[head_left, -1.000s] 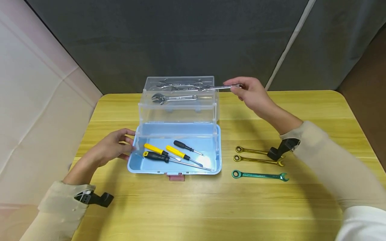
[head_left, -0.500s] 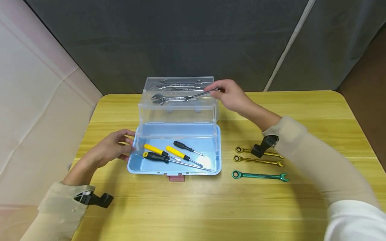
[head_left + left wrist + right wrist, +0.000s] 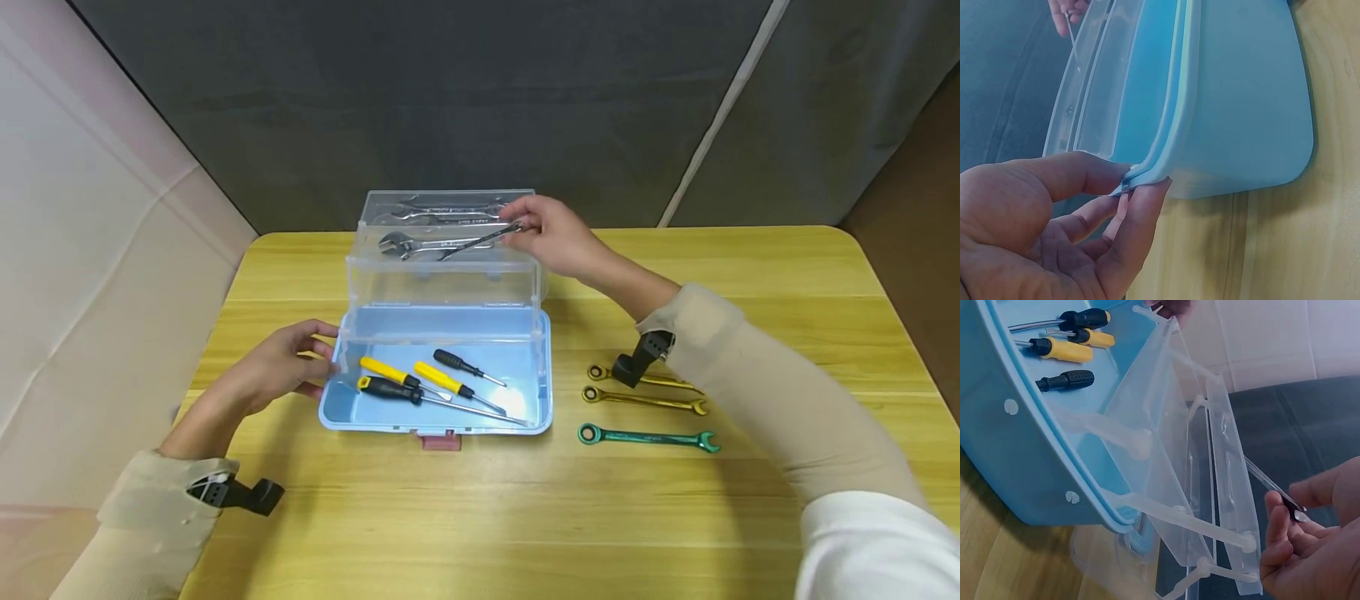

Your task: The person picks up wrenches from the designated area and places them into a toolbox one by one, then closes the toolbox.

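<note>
My left hand pinches the left rim of the light blue toolbox; in the left wrist view, thumb and fingers close on the rim at its corner. Clear trays stand raised at the back of the box. Over them, my right hand pinches a silver wrench by one end. Its other end slants down to the left over the front tray, where an adjustable wrench lies. Several silver wrenches lie in the rear tray.
Inside the box lie a large black-handled screwdriver, two yellow-handled screwdrivers and a small black one. Right of the box, two gold wrenches and a green wrench lie on the wooden table. A dark curtain hangs behind.
My right hand has moved left with the silver wrench, from beside the rear tray to over the front tray, and the wrench's left end has tipped down. My left hand has stayed put.
</note>
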`<action>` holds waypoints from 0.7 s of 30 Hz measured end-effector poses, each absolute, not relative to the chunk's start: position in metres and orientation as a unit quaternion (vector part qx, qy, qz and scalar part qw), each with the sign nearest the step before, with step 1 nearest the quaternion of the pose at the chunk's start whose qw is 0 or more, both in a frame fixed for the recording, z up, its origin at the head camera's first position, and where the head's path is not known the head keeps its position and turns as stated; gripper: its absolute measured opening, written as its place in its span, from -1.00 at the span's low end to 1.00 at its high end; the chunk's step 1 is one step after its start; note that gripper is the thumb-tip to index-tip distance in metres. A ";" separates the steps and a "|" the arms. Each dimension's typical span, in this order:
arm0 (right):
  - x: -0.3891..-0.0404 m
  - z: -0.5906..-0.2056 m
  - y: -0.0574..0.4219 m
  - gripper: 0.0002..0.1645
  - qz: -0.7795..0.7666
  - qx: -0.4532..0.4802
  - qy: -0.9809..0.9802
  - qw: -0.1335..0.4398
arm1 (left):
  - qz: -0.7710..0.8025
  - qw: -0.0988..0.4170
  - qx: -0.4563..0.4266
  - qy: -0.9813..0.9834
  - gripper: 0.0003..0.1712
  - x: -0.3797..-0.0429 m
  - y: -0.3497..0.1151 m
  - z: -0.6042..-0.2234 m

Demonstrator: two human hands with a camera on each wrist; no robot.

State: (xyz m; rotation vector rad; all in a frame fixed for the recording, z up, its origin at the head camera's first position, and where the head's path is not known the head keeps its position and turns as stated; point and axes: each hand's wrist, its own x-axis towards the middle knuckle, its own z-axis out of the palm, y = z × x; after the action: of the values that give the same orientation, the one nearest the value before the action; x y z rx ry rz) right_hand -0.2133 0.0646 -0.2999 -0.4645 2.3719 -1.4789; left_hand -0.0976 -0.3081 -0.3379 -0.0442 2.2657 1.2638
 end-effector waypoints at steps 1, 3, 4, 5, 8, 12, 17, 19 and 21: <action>-0.214 -0.300 0.064 -0.58 -0.521 -0.160 0.823 0.157 | 0.469 0.270 -0.017 0.841 -0.37 -0.098 -0.308 -0.338; -0.214 -0.300 0.063 -0.61 -0.518 -0.162 0.824 0.161 | 0.469 0.270 -0.019 0.841 -0.37 -0.098 -0.306 -0.337; -0.215 -0.301 0.063 -0.63 -0.506 -0.166 0.832 0.157 | 0.469 0.270 -0.019 0.841 -0.37 -0.098 -0.306 -0.336; -0.216 -0.301 0.062 -0.66 -0.489 -0.174 0.842 0.150 | 0.468 0.270 -0.020 0.841 -0.37 -0.098 -0.306 -0.336; -0.218 -0.303 0.061 -0.73 -0.418 -0.202 0.878 0.120 | 0.466 0.271 -0.019 0.842 -0.37 -0.098 -0.305 -0.335; -0.221 -0.305 0.059 -0.76 -0.345 -0.230 0.906 0.090 | 0.465 0.273 -0.019 0.842 -0.36 -0.099 -0.305 -0.335; -0.222 -0.301 0.056 -0.75 -0.298 -0.233 0.920 0.100 | 0.465 0.275 -0.019 0.841 -0.36 -0.099 -0.306 -0.335; -0.222 -0.297 0.054 -0.75 -0.276 -0.233 0.926 0.107 | 0.463 0.276 -0.019 0.842 -0.36 -0.100 -0.306 -0.335; -0.222 -0.293 0.051 -0.76 -0.250 -0.233 0.933 0.113 | 0.462 0.275 -0.018 0.843 -0.36 -0.100 -0.306 -0.335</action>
State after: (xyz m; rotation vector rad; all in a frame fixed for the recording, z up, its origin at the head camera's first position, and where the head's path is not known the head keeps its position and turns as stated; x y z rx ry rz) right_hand -0.2223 0.0511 -0.2932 -0.6827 2.7377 -0.7321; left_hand -0.1000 -0.3062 -0.3349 -0.0481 2.2645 1.2428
